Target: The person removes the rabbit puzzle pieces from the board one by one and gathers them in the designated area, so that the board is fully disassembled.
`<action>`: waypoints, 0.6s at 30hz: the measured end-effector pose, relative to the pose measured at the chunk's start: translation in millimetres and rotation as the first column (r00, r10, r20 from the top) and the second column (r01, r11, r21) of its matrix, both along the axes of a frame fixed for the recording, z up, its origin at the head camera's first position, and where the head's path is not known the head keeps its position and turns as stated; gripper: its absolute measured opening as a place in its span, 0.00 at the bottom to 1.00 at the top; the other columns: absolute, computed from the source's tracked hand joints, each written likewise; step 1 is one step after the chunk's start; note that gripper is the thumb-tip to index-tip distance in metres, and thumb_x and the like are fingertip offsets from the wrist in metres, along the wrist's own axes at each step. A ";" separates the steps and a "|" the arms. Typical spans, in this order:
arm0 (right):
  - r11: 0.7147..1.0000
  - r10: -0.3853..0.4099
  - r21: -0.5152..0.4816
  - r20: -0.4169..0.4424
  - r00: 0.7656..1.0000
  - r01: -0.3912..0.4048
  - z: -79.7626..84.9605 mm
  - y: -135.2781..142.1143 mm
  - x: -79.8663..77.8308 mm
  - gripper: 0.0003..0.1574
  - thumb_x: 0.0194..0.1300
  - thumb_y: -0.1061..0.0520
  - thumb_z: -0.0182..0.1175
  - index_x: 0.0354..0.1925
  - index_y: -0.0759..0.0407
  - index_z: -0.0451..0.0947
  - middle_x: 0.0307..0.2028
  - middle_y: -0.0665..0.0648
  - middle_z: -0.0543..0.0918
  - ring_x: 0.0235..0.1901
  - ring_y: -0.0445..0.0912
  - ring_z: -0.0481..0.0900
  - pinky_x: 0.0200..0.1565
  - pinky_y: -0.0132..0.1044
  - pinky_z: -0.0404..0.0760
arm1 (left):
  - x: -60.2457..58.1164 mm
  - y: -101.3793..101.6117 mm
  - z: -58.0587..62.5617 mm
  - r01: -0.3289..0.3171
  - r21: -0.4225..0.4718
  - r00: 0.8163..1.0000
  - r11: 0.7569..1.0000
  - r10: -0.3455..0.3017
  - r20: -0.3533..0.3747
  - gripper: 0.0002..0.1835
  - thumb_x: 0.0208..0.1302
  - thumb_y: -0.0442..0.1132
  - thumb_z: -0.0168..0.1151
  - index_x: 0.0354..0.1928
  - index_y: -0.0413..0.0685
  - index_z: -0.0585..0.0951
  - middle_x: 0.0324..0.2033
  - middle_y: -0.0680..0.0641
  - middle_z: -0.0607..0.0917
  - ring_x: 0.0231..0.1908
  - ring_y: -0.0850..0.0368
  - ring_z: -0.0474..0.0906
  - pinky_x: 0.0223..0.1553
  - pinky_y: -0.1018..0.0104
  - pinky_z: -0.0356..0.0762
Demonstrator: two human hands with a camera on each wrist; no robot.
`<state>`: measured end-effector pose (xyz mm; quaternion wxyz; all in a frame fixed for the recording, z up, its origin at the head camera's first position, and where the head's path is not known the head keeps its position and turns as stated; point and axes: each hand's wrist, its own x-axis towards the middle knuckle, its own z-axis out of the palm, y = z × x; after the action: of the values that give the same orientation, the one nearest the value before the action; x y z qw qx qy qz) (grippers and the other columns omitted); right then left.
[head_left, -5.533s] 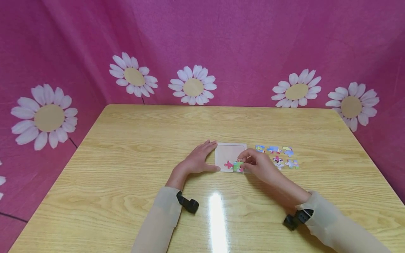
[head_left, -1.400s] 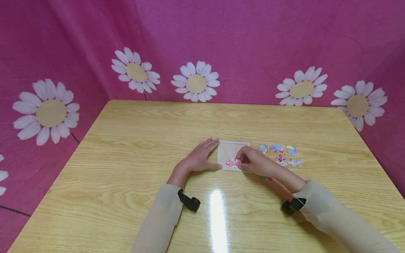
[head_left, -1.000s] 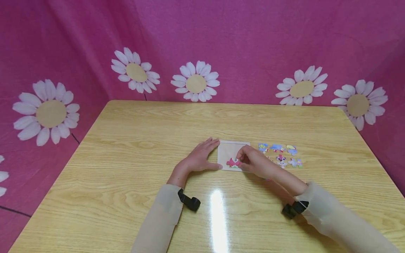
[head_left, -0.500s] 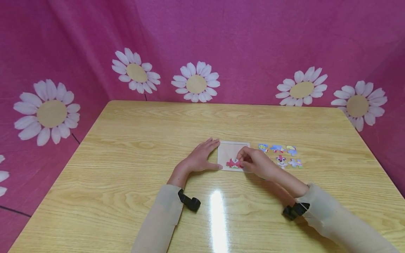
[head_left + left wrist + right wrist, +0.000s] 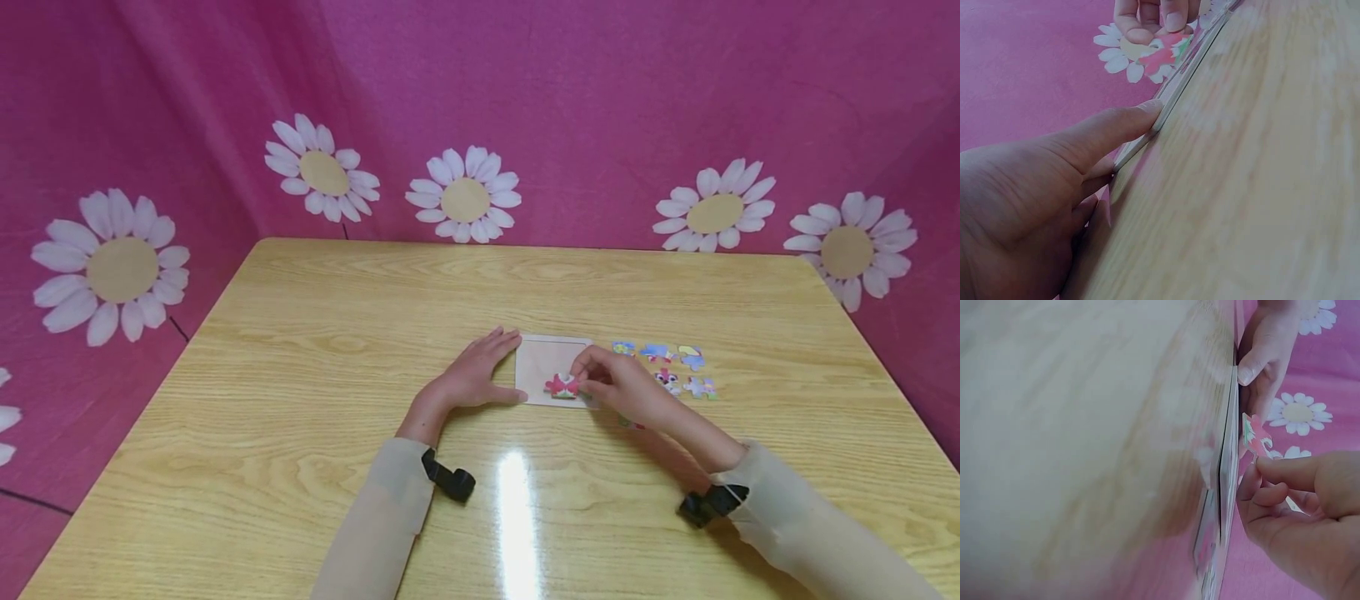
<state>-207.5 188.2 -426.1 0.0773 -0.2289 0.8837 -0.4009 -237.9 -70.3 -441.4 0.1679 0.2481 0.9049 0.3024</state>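
My left hand [image 5: 472, 371] lies along the left side of a square puzzle tray [image 5: 536, 354], fingers extended to its far corner and thumb on its near corner. The left wrist view has the thumb pressing on the tray's rim [image 5: 1159, 122]. Between thumb and forefinger my right hand [image 5: 626, 387] pinches a red puzzle piece [image 5: 561, 386] with white and green markings. The right wrist view puts that piece [image 5: 1257, 434] tilted just above the tray, its knob pointing toward the left hand. The tray's right side is partly hidden behind the right hand.
Several loose puzzle pieces lie in rows right of the tray, among them a blue one [image 5: 657, 352] and one with a face [image 5: 666, 381]. Another piece [image 5: 632, 424] shows beside the right forearm. A pink flowered curtain [image 5: 585, 125] hangs behind the wooden table [image 5: 360, 350].
Earlier the right hand held a green piece beside the red one; a piece now shows near the forearm. Lately the right hand has shifted slightly right with the red piece. The left hand stays put.
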 end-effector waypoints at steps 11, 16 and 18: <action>0.999 -0.009 -0.036 0.009 1.000 0.009 0.0 21.1 7.5 0.03 0.66 0.69 0.59 0.38 0.65 0.76 0.32 0.58 0.81 0.33 0.36 0.73 0.33 0.25 0.77 | 0.6 -1.0 1.0 0.006 0.015 1.000 1.000 -0.006 -0.015 0.49 0.59 0.54 0.68 0.76 0.49 0.55 0.78 0.51 0.53 0.79 0.52 0.39 0.80 0.50 0.40; 0.998 -0.027 -0.050 -0.022 0.999 0.026 -1.0 31.6 11.5 0.03 0.65 0.68 0.60 0.37 0.64 0.77 0.32 0.57 0.80 0.31 0.34 0.74 0.32 0.25 0.77 | 0.7 -1.0 0.8 0.010 0.019 1.000 1.000 -0.010 -0.012 0.48 0.58 0.53 0.68 0.76 0.49 0.56 0.78 0.50 0.53 0.79 0.52 0.39 0.80 0.50 0.39; 0.998 -0.034 -0.056 -0.039 0.999 0.032 -1.8 37.0 12.9 0.03 0.64 0.69 0.61 0.37 0.64 0.77 0.32 0.59 0.80 0.32 0.33 0.74 0.33 0.25 0.77 | 0.6 -0.8 0.4 0.013 0.018 1.000 1.000 -0.013 -0.014 0.48 0.58 0.53 0.68 0.76 0.48 0.56 0.78 0.50 0.53 0.79 0.52 0.39 0.80 0.51 0.39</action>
<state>-194.6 225.1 -427.9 0.0467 -0.2244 0.8772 -0.4220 -237.3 -71.1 -441.0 0.1615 0.2574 0.9016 0.3078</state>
